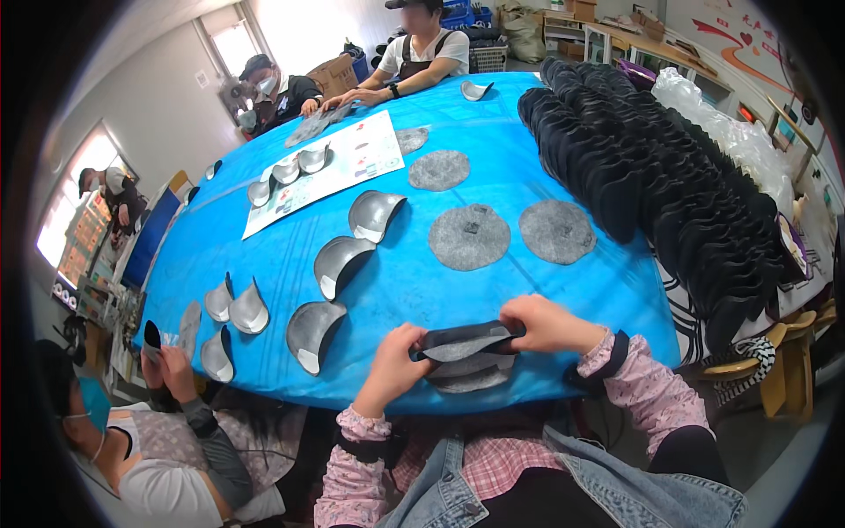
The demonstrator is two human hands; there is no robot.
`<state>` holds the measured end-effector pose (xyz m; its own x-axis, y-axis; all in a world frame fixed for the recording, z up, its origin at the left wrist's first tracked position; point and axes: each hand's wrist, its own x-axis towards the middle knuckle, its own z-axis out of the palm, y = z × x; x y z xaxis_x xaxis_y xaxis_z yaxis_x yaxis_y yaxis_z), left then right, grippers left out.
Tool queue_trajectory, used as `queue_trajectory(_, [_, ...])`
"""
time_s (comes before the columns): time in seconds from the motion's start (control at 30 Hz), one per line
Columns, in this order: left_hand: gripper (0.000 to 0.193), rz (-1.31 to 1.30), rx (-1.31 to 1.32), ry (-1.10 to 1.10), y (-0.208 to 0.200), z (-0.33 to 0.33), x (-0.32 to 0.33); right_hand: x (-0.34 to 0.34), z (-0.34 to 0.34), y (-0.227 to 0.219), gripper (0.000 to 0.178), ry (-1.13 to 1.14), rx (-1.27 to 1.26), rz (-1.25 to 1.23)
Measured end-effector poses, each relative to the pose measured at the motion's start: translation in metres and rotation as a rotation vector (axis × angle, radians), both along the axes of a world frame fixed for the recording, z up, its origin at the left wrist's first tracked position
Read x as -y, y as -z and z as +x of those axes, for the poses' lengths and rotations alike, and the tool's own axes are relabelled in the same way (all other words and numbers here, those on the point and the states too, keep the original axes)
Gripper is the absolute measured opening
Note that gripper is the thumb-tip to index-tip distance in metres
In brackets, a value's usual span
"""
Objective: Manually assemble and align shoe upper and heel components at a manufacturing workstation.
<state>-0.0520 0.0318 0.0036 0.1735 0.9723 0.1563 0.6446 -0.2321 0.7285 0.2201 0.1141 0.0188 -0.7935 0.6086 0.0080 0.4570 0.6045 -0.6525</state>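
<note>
At the near edge of the blue-covered table, I hold a curved black-and-grey felt piece between both hands. My left hand is closed on its left end, thumb and fingers pinching the rim. My right hand grips the other end the same way. The piece is bent, its black side at the top and grey layers below; how many layers there are I cannot tell. Beyond my hands lie a flat round grey felt disc and a second disc. Left of them rests a curved grey shell.
Rows of stacked black curved pieces fill the table's right side, beside clear plastic wrap. More grey shells and a printed sheet lie leftward. A co-worker sits close at my left; other people work across the table.
</note>
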Motion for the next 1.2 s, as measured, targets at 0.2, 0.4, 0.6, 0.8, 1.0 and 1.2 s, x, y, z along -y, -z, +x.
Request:
queue_trajectory(0.2, [0.023,-0.166,0.582,-0.091,-0.004,0.015,0.022,0.020,-0.007,-0.008,0.021,0.020,-0.320,-0.021])
queue_trajectory(0.4, [0.026,-0.086,0.661,-0.108,-0.047,0.025,0.036,0.039,-0.004,-0.059,0.024,0.033,-0.356,-0.116])
queue_trajectory(0.6, [0.023,-0.032,0.425,0.051,-0.090,0.020,0.049,0.035,0.011,-0.079,0.026,-0.264,-0.380,-0.066])
queue_trajectory(0.8, [0.026,-0.086,0.501,0.095,-0.095,0.020,0.048,0.041,0.014,-0.095,0.025,-0.215,-0.320,-0.053])
queue_trajectory(1.0, [0.033,0.119,0.326,0.107,-0.109,0.031,0.039,0.038,0.007,-0.107,0.022,-0.140,-0.361,0.254])
queue_trajectory(1.2, [0.018,-0.038,0.395,0.265,-0.125,0.016,0.016,0.014,0.009,-0.119,0.025,-0.204,-0.373,-0.288])
